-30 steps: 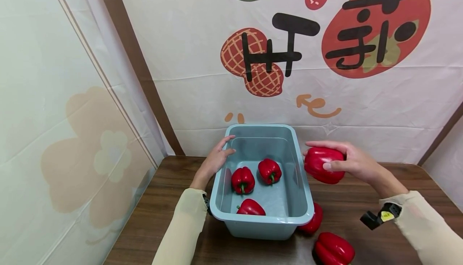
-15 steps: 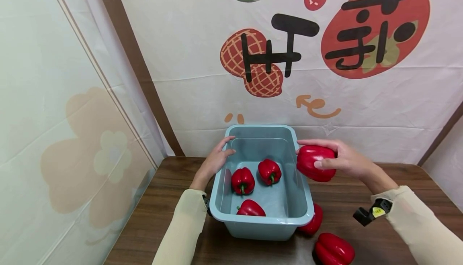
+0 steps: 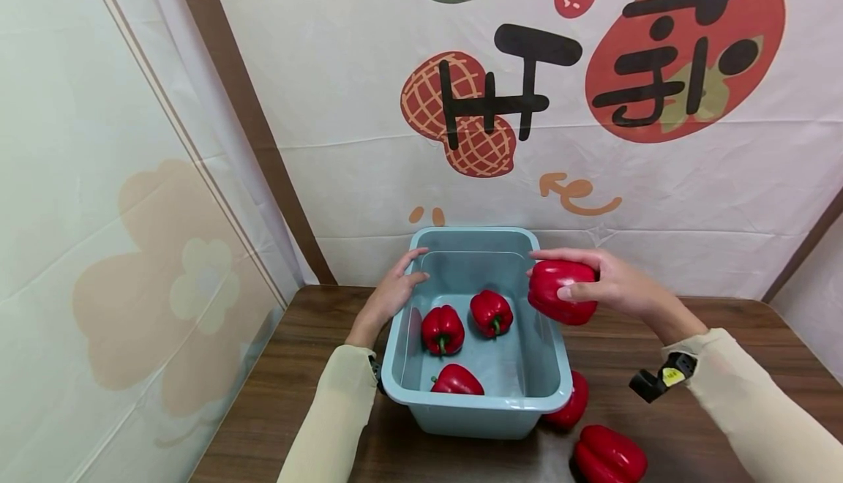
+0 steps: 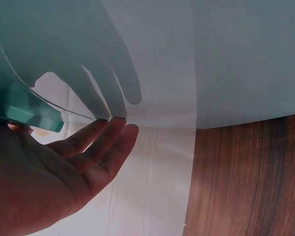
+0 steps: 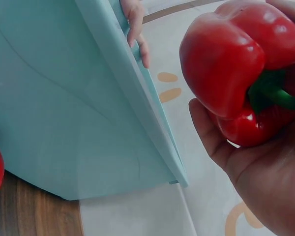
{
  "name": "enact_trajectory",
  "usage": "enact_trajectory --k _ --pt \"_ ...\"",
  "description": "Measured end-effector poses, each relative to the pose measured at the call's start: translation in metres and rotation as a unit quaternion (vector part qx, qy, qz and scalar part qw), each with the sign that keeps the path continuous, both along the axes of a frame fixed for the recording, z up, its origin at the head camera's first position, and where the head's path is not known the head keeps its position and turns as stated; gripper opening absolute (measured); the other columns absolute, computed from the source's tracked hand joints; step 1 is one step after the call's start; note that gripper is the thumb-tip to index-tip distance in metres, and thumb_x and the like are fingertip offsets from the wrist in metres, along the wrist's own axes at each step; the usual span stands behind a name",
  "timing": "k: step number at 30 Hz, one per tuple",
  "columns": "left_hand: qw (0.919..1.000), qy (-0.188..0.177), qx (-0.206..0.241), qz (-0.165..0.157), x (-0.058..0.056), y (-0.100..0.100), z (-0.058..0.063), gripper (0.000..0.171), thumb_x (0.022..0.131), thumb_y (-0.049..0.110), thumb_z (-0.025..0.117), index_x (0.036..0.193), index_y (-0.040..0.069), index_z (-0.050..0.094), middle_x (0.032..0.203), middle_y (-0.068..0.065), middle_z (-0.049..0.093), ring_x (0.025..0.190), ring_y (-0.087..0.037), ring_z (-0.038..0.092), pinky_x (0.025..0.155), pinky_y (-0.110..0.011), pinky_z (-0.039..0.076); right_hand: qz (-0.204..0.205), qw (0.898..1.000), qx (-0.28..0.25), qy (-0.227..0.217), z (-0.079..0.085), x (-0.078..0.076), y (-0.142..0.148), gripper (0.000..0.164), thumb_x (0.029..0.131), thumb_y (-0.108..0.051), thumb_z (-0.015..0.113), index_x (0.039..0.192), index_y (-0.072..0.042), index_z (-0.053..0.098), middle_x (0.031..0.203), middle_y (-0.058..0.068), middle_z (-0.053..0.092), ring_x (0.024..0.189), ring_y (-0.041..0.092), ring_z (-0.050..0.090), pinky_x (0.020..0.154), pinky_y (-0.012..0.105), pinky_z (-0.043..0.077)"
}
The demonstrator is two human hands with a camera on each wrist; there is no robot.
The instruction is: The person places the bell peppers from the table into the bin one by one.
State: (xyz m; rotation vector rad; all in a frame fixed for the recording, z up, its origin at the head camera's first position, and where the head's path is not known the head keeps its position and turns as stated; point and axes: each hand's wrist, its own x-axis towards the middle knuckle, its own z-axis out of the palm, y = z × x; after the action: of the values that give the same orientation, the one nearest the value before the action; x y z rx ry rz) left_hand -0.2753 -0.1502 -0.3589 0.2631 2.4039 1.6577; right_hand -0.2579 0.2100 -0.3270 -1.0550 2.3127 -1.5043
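Note:
My left hand (image 3: 393, 291) holds the left rim of a light blue plastic bin (image 3: 477, 400), thumb and index finger over the edge. From the left wrist view, several of its fingers (image 4: 108, 142) touch the bin's outer wall. My right hand (image 3: 615, 282) grips a red bell pepper (image 3: 560, 294) above the bin's right rim; the pepper's green stem (image 5: 278, 96) faces the wrist camera. Inside the bin lie three more red bell peppers: one at left (image 3: 442, 329), one toward the back (image 3: 491, 313) and one near the front wall (image 3: 457, 379), partly hidden.
On the brown wooden table (image 3: 290, 366), a red bell pepper (image 3: 571, 402) sits against the bin's right side, partly covered by it. Another pepper (image 3: 609, 455) lies nearer the front. A printed white cloth (image 3: 342, 139) hangs behind the table.
My right hand has carried its bell pepper leftward and slightly up, from beside the bin to above its right rim. The left hand and the bin have stayed in place.

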Motion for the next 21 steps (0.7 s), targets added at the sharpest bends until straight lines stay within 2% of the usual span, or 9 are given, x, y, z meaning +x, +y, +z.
enact_trajectory --k 4,8,13,21 --pt "1.0 0.001 -0.007 0.002 0.0 0.001 0.001 0.055 0.101 0.02 0.044 0.155 0.015 0.032 0.159 -0.021 0.026 0.134 -0.048 0.04 0.104 -0.067 0.037 -0.004 1.0 0.005 -0.005 0.001 -0.004 -0.005 0.066 0.083 -0.014 0.072 0.144 -0.008 0.048 0.127 0.013 0.056 0.112 0.032 0.058 0.074 0.043 0.06" --pt "0.9999 -0.003 -0.011 0.001 0.0 0.001 0.002 0.055 0.102 0.02 0.044 0.155 0.015 0.031 0.16 -0.021 0.025 0.134 -0.046 0.04 0.104 -0.066 0.037 -0.004 1.0 0.005 -0.01 0.001 -0.008 -0.01 0.066 0.083 -0.015 0.072 0.144 -0.006 0.047 0.128 0.016 0.055 0.111 0.035 0.057 0.075 0.044 0.06" --pt "0.9999 -0.008 -0.008 -0.001 0.0 0.001 0.002 0.055 0.102 0.02 0.044 0.155 0.016 0.03 0.16 -0.02 0.025 0.135 -0.046 0.04 0.104 -0.065 0.038 -0.003 1.0 0.008 -0.01 0.001 -0.012 -0.016 0.069 0.082 -0.016 0.073 0.145 -0.005 0.046 0.129 0.016 0.055 0.111 0.037 0.056 0.075 0.044 0.06" --pt "0.9999 -0.011 -0.007 0.001 -0.001 0.001 0.002 0.055 0.102 0.021 0.044 0.155 0.017 0.031 0.16 -0.02 0.026 0.134 -0.045 0.041 0.103 -0.066 0.039 0.0 1.0 0.016 -0.013 0.003 -0.015 -0.028 0.071 0.08 -0.019 0.077 0.144 -0.01 0.049 0.129 0.015 0.057 0.112 0.038 0.056 0.076 0.043 0.06"
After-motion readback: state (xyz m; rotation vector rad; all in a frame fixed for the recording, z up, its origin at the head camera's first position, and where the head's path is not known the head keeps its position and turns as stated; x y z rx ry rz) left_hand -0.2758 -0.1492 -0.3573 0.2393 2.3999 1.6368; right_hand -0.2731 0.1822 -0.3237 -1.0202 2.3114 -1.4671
